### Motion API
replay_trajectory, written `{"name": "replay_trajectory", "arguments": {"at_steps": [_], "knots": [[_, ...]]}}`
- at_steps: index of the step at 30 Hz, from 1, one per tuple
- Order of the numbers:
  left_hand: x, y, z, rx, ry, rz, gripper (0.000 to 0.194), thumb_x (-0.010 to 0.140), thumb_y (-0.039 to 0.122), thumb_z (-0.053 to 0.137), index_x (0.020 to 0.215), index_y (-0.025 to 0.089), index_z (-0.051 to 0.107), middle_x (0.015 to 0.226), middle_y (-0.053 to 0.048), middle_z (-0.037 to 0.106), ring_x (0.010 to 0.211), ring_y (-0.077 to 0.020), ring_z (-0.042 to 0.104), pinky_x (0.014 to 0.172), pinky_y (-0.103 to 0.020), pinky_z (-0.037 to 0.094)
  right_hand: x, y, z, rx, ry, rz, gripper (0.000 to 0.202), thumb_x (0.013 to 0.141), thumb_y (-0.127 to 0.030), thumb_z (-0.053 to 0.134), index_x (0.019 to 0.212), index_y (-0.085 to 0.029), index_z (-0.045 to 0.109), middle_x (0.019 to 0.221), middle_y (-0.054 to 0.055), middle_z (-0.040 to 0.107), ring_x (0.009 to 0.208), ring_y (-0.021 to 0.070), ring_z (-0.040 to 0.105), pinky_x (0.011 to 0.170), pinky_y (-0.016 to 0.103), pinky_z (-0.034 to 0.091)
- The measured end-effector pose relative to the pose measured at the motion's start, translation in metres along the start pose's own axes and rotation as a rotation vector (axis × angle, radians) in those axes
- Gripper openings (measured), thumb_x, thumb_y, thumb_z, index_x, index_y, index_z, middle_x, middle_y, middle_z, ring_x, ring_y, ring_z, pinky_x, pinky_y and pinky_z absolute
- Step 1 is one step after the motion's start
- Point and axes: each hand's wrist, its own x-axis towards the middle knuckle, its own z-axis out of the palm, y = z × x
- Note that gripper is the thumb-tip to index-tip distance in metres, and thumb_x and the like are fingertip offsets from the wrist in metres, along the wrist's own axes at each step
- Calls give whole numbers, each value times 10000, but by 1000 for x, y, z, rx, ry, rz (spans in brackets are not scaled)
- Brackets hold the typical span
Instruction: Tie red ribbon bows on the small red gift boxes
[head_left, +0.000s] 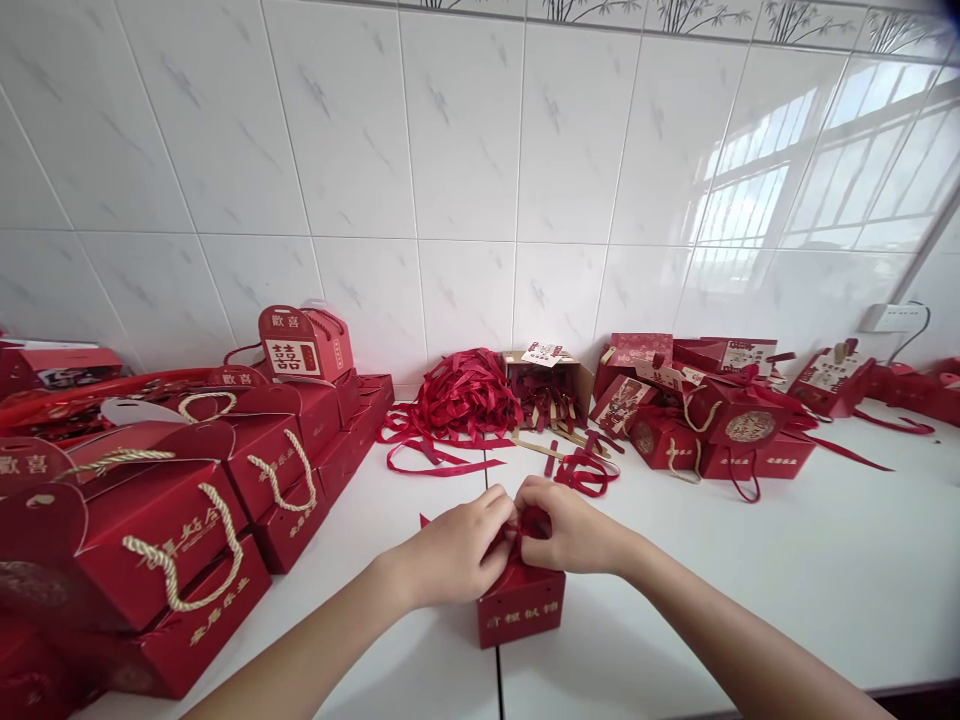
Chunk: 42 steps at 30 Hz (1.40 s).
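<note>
The left hand (454,555) and the right hand (574,525) meet just above a small red box (520,612), their fingertips pinched on a red ribbon (517,540) at its top; the fingers hide most of the ribbon, and a pointed end shows beyond the left hand. The box stands upright on the white table (847,570), gold characters on its near face, directly over the dark seam (497,685) that runs toward the near side.

Beside the right forearm, a broad stretch of tabletop reaches to the front edge at lower right. On the left the strip is narrower, bounded by stacked red boxes (180,540) with gold rope handles. Ahead, loose ribbon loops (589,475) lie near the hands, limiting the room on that side.

Behind them, against the tiled wall (465,180), an open cardboard box (583,382) holds dark red and gold strips, a printed card (545,353) resting at its top. A heap of red ribbon (465,395) sits just left of it. To its right is a cluster of red boxes (742,420), some with rope handles; their contents cannot be seen. A patterned box (296,350) tops the rear of the left stacks.
</note>
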Motion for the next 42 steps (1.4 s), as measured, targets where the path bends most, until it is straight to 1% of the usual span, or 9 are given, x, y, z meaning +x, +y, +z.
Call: {"name": "replay_trajectory", "arguments": {"at_steps": [8, 13, 16, 20, 26, 29, 34, 37, 42], "knots": [[-3, 2, 1, -187, 93, -124, 29, 772, 196, 486, 771, 195, 515, 852, -25, 549, 719, -156, 513, 652, -281, 427, -5, -1, 3, 10, 74, 24, 134, 659, -93, 594, 750, -177, 644, 897, 26, 572, 765, 132, 566, 690, 242, 448], [-2, -5, 1, -423, 127, -164, 49, 692, 147, 512, 720, 178, 537, 781, -5, 524, 684, -138, 471, 634, -260, 395, -12, -2, 4, -92, 159, 61, 87, 687, -157, 613, 643, -174, 540, 812, 16, 538, 697, 126, 512, 630, 243, 406], [0, -7, -1, -533, 130, -211, 111, 761, 232, 502, 666, 175, 511, 701, 8, 498, 652, -131, 441, 611, -255, 362, -14, -1, 3, -123, 171, 58, 153, 718, -185, 598, 606, -172, 494, 815, 17, 527, 691, 125, 504, 647, 255, 403], [0, -11, -2, -528, 138, -271, 282, 788, 409, 560, 639, 181, 488, 620, 32, 443, 605, -124, 390, 573, -250, 320, -16, 2, 0, -110, 155, 53, 149, 743, -185, 571, 608, -173, 510, 837, 23, 538, 710, 132, 525, 675, 268, 416], [-7, -24, -9, -414, 60, -337, 365, 802, 468, 524, 587, 182, 453, 599, 30, 419, 583, -124, 366, 561, -257, 302, -22, 12, -6, -91, 139, 78, 162, 694, -113, 552, 566, -173, 473, 786, 14, 522, 654, 121, 488, 597, 248, 392], [-10, -24, -14, -319, 50, -297, 321, 787, 425, 550, 596, 187, 452, 677, 19, 464, 634, -139, 427, 618, -267, 358, -24, 15, -5, -97, 152, 91, 182, 696, -118, 552, 561, -176, 444, 777, 11, 523, 644, 119, 479, 598, 251, 391], [-8, -22, -17, -338, 73, -120, 263, 710, 290, 665, 641, 195, 429, 1094, -42, 536, 1068, -215, 485, 969, -348, 367, -22, 15, 0, -94, 207, 95, 174, 767, -165, 518, 596, -179, 490, 846, 37, 561, 734, 149, 533, 687, 289, 435], [-3, -27, -14, -429, -1, -91, 335, 719, 313, 673, 630, 194, 373, 1144, -61, 542, 1018, -205, 514, 931, -350, 395, -24, 14, 3, -113, 199, 96, 191, 768, -169, 532, 579, -172, 509, 982, 66, 586, 890, 192, 562, 797, 340, 442], [6, -35, -6, -428, 85, -153, 365, 864, 433, 490, 619, 186, 379, 1046, -71, 546, 874, -179, 534, 824, -346, 420, -32, 6, 5, -168, 148, 126, 185, 738, -154, 559, 556, -168, 526, 1145, 60, 577, 1041, 246, 538, 908, 424, 392]]}}
